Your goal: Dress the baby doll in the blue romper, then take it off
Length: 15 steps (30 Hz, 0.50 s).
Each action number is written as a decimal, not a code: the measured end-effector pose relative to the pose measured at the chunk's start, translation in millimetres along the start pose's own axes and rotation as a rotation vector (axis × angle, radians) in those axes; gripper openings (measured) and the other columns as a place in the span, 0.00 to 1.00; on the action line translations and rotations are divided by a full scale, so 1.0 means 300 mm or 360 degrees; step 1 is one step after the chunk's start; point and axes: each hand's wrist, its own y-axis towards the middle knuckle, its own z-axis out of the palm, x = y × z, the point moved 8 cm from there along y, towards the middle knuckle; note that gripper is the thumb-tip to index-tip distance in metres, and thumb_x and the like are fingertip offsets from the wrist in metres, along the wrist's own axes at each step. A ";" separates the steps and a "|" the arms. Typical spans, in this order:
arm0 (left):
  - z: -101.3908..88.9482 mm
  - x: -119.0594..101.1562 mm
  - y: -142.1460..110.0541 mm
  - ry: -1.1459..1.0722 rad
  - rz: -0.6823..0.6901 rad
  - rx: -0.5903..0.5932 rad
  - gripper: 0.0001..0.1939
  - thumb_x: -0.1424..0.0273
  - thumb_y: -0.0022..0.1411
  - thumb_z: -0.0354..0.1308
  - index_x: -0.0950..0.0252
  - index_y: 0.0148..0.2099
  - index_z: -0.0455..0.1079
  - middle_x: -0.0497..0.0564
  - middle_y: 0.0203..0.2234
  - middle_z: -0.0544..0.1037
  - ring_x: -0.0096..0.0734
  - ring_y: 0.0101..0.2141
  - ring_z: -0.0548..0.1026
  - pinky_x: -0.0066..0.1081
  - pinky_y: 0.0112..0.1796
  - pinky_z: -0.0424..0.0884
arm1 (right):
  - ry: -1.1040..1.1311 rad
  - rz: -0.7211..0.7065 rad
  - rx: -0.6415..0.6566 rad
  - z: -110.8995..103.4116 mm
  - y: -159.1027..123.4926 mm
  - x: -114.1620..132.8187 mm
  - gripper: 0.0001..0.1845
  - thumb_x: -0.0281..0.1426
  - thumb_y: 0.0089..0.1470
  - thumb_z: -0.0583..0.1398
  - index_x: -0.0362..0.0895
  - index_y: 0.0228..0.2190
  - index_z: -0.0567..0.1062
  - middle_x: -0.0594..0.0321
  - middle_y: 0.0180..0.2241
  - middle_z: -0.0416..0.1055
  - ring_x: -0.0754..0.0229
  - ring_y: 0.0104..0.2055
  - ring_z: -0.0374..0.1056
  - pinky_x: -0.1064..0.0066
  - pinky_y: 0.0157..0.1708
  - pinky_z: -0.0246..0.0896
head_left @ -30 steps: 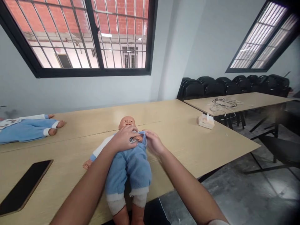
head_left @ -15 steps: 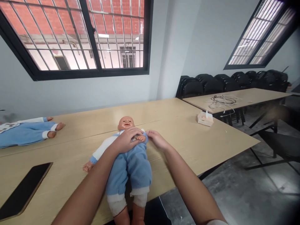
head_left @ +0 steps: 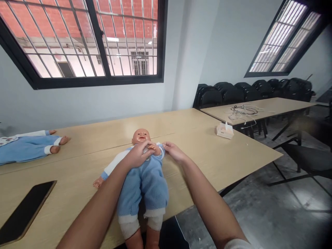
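Observation:
A baby doll point(head_left: 142, 135) in a blue fleece suit point(head_left: 145, 183) lies face up on the wooden table point(head_left: 207, 152), legs hanging over the near edge. My left hand point(head_left: 138, 154) rests on the doll's chest, fingers curled round the doll's small hand point(head_left: 155, 149). My right hand point(head_left: 173, 151) is just right of the chest, fingers pinched on the blue cuff of the doll's sleeve point(head_left: 162, 151). The doll's other arm, in a white sleeve point(head_left: 112, 165), stretches out to the left.
A second doll in blue point(head_left: 28, 147) lies at the far left of the table. A black phone point(head_left: 24, 211) lies near the left front edge. A tissue box point(head_left: 224, 130) stands at the right. Cables point(head_left: 242, 110) lie on a second table, with black chairs point(head_left: 233, 93) behind.
Both hands have shifted slightly up the doll's chest; the left hand has closed round the doll's small hand, the right stays at the cuff. The camera view turned a little to the right.

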 end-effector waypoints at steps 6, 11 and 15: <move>0.053 -0.196 -0.022 0.0000 0.0136 0.0344 0.11 0.63 0.68 0.58 0.59 0.50 0.75 0.49 0.45 0.82 0.36 0.46 0.78 0.32 0.47 0.71 | 0.0119 -0.0047 -0.0238 -0.012 0.051 -0.036 0.23 0.50 0.46 0.68 0.44 0.28 0.70 0.71 0.23 0.68 0.65 0.26 0.60 0.73 0.30 0.56; 0.054 -0.246 -0.033 -0.0123 0.0151 0.0412 0.11 0.62 0.69 0.58 0.59 0.48 0.77 0.49 0.43 0.83 0.36 0.45 0.78 0.32 0.47 0.72 | 0.0146 0.0042 -0.0114 0.036 0.069 -0.045 0.18 0.45 0.47 0.67 0.44 0.27 0.73 0.64 0.25 0.75 0.59 0.31 0.69 0.67 0.35 0.65; -0.035 -0.149 -0.009 -0.0457 0.0120 -0.0001 0.13 0.60 0.69 0.58 0.63 0.48 0.76 0.54 0.45 0.81 0.39 0.48 0.78 0.37 0.51 0.72 | 0.0035 0.0011 0.0033 0.077 0.056 -0.020 0.18 0.40 0.49 0.67 0.42 0.39 0.80 0.56 0.40 0.81 0.50 0.45 0.74 0.60 0.48 0.68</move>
